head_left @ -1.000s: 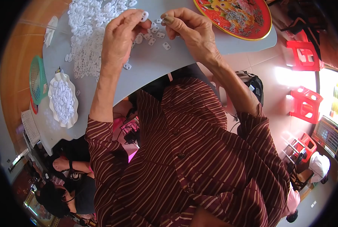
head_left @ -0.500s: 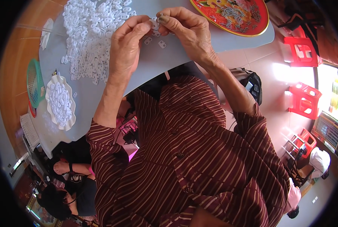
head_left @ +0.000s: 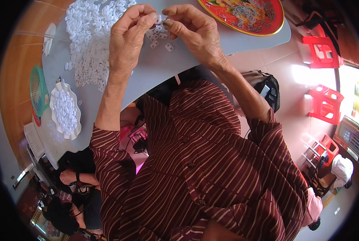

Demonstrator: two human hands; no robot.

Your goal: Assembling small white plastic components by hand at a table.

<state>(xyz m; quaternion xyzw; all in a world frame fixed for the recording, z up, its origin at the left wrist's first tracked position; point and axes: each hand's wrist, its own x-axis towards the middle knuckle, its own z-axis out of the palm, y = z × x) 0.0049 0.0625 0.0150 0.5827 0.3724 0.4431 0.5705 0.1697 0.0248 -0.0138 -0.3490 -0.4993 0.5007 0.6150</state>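
My left hand (head_left: 125, 46) pinches a small white plastic piece with two holes (head_left: 159, 19) between thumb and forefinger, above the grey table (head_left: 157, 66). Facing it, my right hand (head_left: 199, 38) has its thumb and forefinger tips at the piece's right side. Whatever lies between those right fingertips is too small to make out. Several loose white pieces (head_left: 162, 36) lie on the table below both hands. A broad heap of similar pieces (head_left: 89, 44) spreads left of my left hand.
A red floral tray (head_left: 264, 31) with small grey metal pins (head_left: 245, 14) stands at the far right. At left are a white scalloped dish (head_left: 77, 127) of white pieces and a green basket (head_left: 38, 92). Red stools (head_left: 325, 105) stand right; another person (head_left: 87, 207) is at lower left.
Both hands have shifted slightly left and up in the picture. The right thumb and forefinger tips have parted a little, and the white piece shows more clearly at the left fingertips.
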